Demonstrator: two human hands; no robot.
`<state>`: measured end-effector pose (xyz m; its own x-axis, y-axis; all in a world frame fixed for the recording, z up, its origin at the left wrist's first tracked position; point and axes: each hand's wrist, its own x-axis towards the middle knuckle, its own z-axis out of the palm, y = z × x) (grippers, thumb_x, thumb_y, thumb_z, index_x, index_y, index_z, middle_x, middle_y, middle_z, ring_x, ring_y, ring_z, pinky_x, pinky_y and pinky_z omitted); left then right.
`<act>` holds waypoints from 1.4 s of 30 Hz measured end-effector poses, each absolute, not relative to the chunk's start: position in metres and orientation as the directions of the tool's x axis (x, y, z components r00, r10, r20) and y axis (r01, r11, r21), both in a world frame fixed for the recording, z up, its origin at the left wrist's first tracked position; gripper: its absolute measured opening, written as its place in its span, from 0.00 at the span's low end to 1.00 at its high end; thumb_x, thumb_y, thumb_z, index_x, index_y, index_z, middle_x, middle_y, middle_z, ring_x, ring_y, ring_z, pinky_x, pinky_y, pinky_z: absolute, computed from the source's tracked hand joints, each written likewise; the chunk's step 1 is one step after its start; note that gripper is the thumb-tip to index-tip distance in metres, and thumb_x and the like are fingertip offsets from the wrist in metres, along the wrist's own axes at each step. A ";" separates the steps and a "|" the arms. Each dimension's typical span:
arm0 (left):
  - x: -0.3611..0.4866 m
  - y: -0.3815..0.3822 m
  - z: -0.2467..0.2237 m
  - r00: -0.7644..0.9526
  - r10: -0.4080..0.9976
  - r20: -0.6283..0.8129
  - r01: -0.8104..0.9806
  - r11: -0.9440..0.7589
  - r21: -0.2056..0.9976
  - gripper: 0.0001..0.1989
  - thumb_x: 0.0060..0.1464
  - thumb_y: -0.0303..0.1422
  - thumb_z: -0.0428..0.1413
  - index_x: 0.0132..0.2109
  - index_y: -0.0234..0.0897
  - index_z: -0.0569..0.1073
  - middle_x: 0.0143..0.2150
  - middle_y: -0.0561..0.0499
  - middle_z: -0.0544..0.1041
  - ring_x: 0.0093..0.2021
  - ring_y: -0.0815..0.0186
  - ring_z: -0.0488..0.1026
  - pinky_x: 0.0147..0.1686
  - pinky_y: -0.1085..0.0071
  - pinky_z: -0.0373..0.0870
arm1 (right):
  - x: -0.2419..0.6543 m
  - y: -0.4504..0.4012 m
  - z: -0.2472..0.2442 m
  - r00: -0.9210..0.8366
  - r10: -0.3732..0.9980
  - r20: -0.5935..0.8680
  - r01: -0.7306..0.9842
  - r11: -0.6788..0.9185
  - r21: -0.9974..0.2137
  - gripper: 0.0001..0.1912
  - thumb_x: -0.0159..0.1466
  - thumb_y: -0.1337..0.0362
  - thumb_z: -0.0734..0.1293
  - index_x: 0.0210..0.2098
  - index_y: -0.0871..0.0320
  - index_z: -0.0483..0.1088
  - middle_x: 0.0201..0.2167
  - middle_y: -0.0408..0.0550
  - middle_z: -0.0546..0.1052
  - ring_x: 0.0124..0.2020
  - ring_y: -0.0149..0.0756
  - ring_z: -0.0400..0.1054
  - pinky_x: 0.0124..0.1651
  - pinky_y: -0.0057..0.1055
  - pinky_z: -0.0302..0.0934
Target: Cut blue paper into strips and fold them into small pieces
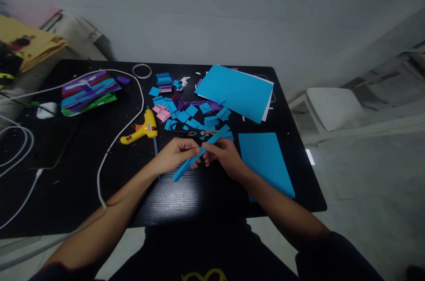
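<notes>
A long folded strip of blue paper [183,169] slants between my hands, above the front part of the black table [172,205]. My left hand [177,153] pinches it near the middle from the left. From the right, my right hand [223,155] grips it just beyond, thumb on top. Just behind the fingers lie black-handled scissors [191,133], partly covered by the strip. Many small blue paper pieces [183,116] are scattered behind them. To the left of my left hand rests a yellow glue gun [142,131] with a glue stick in it.
Blue sheets [235,90] lie at the back right, and another blue sheet [265,163] is beside my right forearm. A bundle of coloured strips [89,92] sits at the left. A white cable [99,174] crosses the table over my left forearm. A white stool [334,106] stands at the right.
</notes>
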<state>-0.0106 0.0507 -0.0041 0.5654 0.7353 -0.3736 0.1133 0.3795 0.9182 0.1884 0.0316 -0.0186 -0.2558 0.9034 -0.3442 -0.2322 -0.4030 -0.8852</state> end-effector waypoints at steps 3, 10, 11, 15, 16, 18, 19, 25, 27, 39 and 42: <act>-0.012 0.053 -0.003 0.524 0.763 -0.377 0.126 0.368 0.921 0.15 0.58 0.42 0.65 0.36 0.32 0.79 0.30 0.47 0.82 0.27 0.66 0.80 0.29 0.73 0.79 | 0.195 0.036 -0.016 -0.155 0.934 -0.322 -0.249 -0.352 -0.902 0.19 0.55 0.50 0.79 0.24 0.59 0.77 0.22 0.45 0.78 0.20 0.32 0.70 0.26 0.31 0.69; -0.024 0.063 0.003 0.481 0.818 -0.315 0.120 0.295 0.948 0.12 0.54 0.38 0.66 0.33 0.32 0.79 0.27 0.48 0.82 0.23 0.67 0.79 0.27 0.73 0.77 | 0.213 0.046 -0.005 0.063 0.963 -0.264 -0.262 -0.239 -0.935 0.16 0.58 0.53 0.78 0.26 0.57 0.75 0.23 0.44 0.77 0.23 0.34 0.70 0.28 0.33 0.69; -0.025 0.064 0.003 0.448 0.843 -0.299 0.105 0.282 0.954 0.11 0.54 0.37 0.66 0.33 0.32 0.78 0.27 0.48 0.82 0.23 0.67 0.78 0.27 0.73 0.76 | 0.214 0.046 -0.003 0.067 0.968 -0.243 -0.264 -0.217 -0.940 0.15 0.59 0.53 0.77 0.27 0.57 0.75 0.23 0.44 0.77 0.24 0.34 0.70 0.29 0.34 0.69; -0.027 0.069 0.002 0.125 0.977 -0.171 -0.078 0.182 0.980 0.09 0.52 0.35 0.65 0.34 0.33 0.77 0.25 0.52 0.79 0.22 0.70 0.75 0.25 0.76 0.73 | 0.212 0.038 0.001 -0.093 0.984 -0.153 -0.199 -0.169 -0.965 0.12 0.61 0.55 0.75 0.30 0.55 0.76 0.26 0.43 0.78 0.26 0.34 0.72 0.31 0.33 0.70; -0.026 0.070 0.001 0.031 0.989 -0.145 -0.136 0.148 0.980 0.08 0.52 0.35 0.65 0.33 0.34 0.76 0.24 0.54 0.78 0.21 0.71 0.73 0.25 0.76 0.72 | 0.209 0.034 0.000 -0.196 0.974 -0.113 -0.138 -0.141 -0.980 0.10 0.61 0.55 0.75 0.32 0.55 0.77 0.27 0.44 0.79 0.28 0.35 0.73 0.33 0.33 0.70; -0.025 0.071 0.001 -0.078 0.988 -0.132 -0.230 0.111 0.967 0.08 0.51 0.34 0.65 0.32 0.35 0.75 0.23 0.56 0.75 0.21 0.73 0.70 0.23 0.78 0.69 | 0.202 0.025 -0.005 -0.403 0.915 -0.002 -0.002 -0.003 -1.000 0.10 0.61 0.58 0.76 0.40 0.54 0.80 0.33 0.46 0.82 0.34 0.37 0.76 0.39 0.34 0.71; -0.024 0.071 0.002 -0.084 0.986 -0.143 -0.266 0.116 0.957 0.08 0.51 0.34 0.65 0.32 0.35 0.75 0.22 0.56 0.73 0.20 0.73 0.69 0.22 0.78 0.68 | 0.199 0.021 -0.008 -0.502 0.864 0.038 0.080 0.090 -0.993 0.10 0.63 0.59 0.74 0.44 0.53 0.80 0.36 0.47 0.83 0.37 0.38 0.77 0.43 0.36 0.71; -0.027 0.067 0.005 0.211 0.963 -0.169 -0.377 0.240 0.894 0.13 0.48 0.37 0.68 0.29 0.34 0.73 0.18 0.56 0.70 0.16 0.73 0.66 0.18 0.77 0.65 | 0.197 0.027 -0.028 -0.389 0.921 0.008 0.195 0.091 -0.977 0.07 0.66 0.57 0.72 0.39 0.53 0.81 0.36 0.50 0.83 0.37 0.41 0.76 0.43 0.39 0.72; -0.030 0.065 0.005 0.335 0.924 -0.185 -0.340 0.301 0.891 0.14 0.47 0.38 0.69 0.30 0.34 0.74 0.18 0.55 0.72 0.15 0.72 0.67 0.17 0.77 0.64 | 0.202 0.035 -0.025 -0.291 0.951 -0.101 0.044 -0.092 -0.995 0.12 0.63 0.53 0.74 0.39 0.54 0.80 0.32 0.47 0.81 0.31 0.38 0.75 0.36 0.35 0.71; -0.011 0.058 0.001 0.385 0.896 -0.223 -0.029 0.253 0.967 0.15 0.48 0.38 0.72 0.34 0.34 0.77 0.21 0.55 0.77 0.20 0.71 0.72 0.24 0.77 0.70 | 0.186 0.020 -0.016 -0.476 0.812 -0.337 -0.160 -0.457 -0.875 0.17 0.57 0.50 0.79 0.33 0.59 0.79 0.30 0.47 0.84 0.31 0.36 0.80 0.38 0.33 0.73; -0.010 0.056 0.003 0.373 0.903 -0.213 -0.027 0.240 0.970 0.16 0.48 0.40 0.72 0.35 0.33 0.79 0.22 0.53 0.79 0.21 0.69 0.75 0.26 0.75 0.73 | 0.185 0.020 -0.018 -0.447 0.826 -0.344 -0.179 -0.459 -0.870 0.18 0.56 0.50 0.79 0.32 0.59 0.77 0.30 0.46 0.83 0.32 0.37 0.80 0.38 0.34 0.74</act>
<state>-0.0099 0.0557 0.0027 0.3731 0.9030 -0.2131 -0.0271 0.2402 0.9703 0.1852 0.0199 -0.0181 -0.4466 0.8260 -0.3440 -0.1790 -0.4591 -0.8702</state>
